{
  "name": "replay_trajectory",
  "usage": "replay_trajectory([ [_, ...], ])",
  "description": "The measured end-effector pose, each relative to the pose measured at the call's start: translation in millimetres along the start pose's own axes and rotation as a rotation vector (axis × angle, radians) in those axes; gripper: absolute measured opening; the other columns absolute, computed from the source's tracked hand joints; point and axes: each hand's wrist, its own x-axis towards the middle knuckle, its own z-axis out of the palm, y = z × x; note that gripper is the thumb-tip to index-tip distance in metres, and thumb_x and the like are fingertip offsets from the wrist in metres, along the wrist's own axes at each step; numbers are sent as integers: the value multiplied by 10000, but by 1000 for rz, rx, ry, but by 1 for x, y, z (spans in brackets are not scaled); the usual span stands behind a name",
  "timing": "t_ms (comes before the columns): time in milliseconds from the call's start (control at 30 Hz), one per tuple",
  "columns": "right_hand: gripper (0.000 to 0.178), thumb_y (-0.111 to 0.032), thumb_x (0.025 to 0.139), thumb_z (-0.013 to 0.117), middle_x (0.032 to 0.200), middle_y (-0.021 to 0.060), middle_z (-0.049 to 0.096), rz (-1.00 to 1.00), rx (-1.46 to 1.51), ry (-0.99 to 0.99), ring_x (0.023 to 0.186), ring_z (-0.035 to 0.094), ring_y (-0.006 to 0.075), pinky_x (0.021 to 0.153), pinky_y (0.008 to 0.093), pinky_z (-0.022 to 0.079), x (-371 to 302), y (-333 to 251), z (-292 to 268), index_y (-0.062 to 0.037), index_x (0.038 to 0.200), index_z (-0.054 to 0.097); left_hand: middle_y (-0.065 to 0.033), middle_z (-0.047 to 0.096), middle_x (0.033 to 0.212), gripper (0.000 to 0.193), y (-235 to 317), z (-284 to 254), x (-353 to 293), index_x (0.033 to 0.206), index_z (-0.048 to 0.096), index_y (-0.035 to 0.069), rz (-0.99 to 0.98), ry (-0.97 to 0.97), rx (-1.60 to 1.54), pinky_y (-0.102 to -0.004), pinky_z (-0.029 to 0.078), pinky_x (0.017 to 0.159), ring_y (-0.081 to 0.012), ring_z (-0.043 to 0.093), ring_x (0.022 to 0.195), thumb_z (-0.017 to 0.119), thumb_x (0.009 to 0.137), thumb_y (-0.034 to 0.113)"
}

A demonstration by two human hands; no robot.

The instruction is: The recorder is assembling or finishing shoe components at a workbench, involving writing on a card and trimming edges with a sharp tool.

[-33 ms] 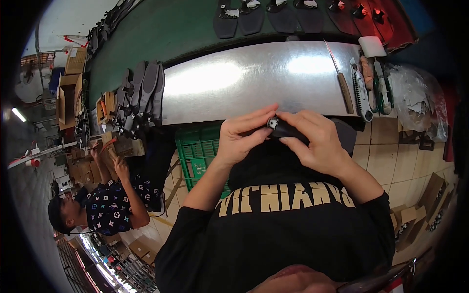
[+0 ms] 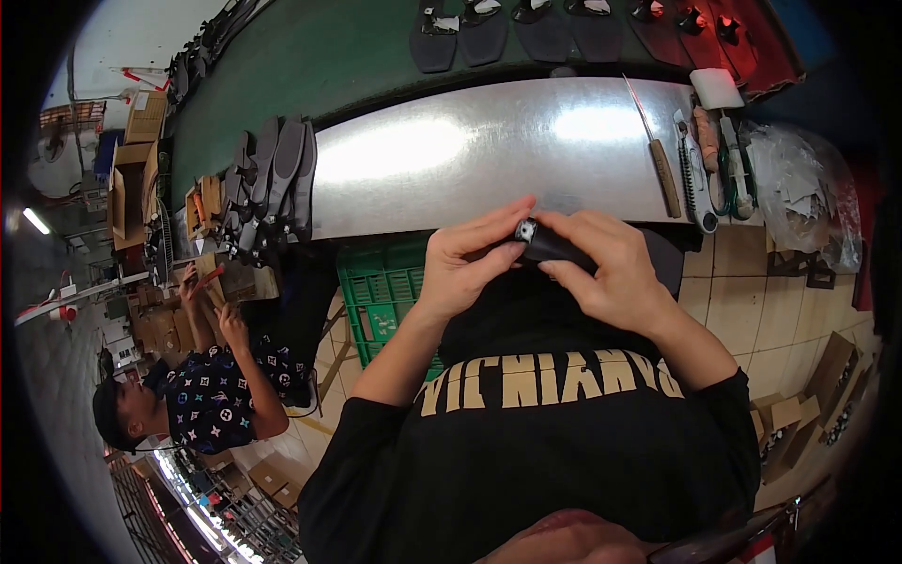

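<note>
My left hand [image 2: 470, 263] and my right hand [image 2: 606, 268] meet in front of my chest, just off the near edge of the metal worktop [image 2: 404, 179]. Between them they grip a black shoe part [image 2: 556, 248]. Its small end, pale with dark dots, faces up between my fingertips. The left thumb and fingers pinch that end. My right fingers and thumb wrap round the longer black body, hiding much of it. Beyond my right wrist a dark rounded shape [image 2: 667, 261] shows; whether it joins the held part I cannot tell.
An awl [image 2: 664, 174], a utility knife [image 2: 693, 179] and scissors [image 2: 738, 179] lie at the worktop's right end. Dark shoe soles [image 2: 282, 169] pile up at left. Strapped soles [image 2: 540, 38] line the green belt [image 2: 357, 56]. A green crate [image 2: 376, 291] stands below; a co-worker [image 2: 225, 385] sits left.
The held part's pale end has tilted slightly and shifted a little up between my fingers; my hands barely move. The co-worker's hands have shifted at the left.
</note>
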Motion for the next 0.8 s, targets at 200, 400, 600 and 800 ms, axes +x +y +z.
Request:
replay_trajectory([
  [200, 187, -10, 742, 710, 885, 106, 653, 220, 233, -81, 802, 642, 220, 724, 300, 490, -1, 12, 1, 11, 925, 675, -170, 561, 1334, 384, -4, 4, -2, 1266, 593, 8, -216, 80, -108, -249, 606, 734, -194, 654, 1031, 479, 908, -70],
  [400, 216, -85, 702, 765, 815, 64, 585, -4, 63, -75, 739, 589, 243, 643, 354, 454, -1, 17, 4, -73, 902, 686, -163, 591, 1295, 407, -6, 7, -1, 1240, 615, 7, -254, 97, -89, -247, 605, 728, -172, 658, 1010, 535, 855, -96],
  [600, 257, -65, 668, 779, 844, 58, 557, 27, 42, -122, 761, 579, 254, 658, 363, 446, -5, 18, 4, -76, 886, 643, -156, 638, 1223, 409, -15, 9, -4, 1193, 645, 0, -248, 177, -102, -227, 596, 696, -148, 669, 949, 549, 813, -116],
  [800, 254, -59, 661, 777, 840, 55, 556, 17, 71, -70, 752, 576, 256, 656, 361, 445, -7, 20, 9, -84, 867, 631, -155, 650, 1198, 388, -14, 7, -1, 1170, 657, -6, -266, 189, -92, -223, 593, 671, -139, 673, 907, 557, 810, -111],
])
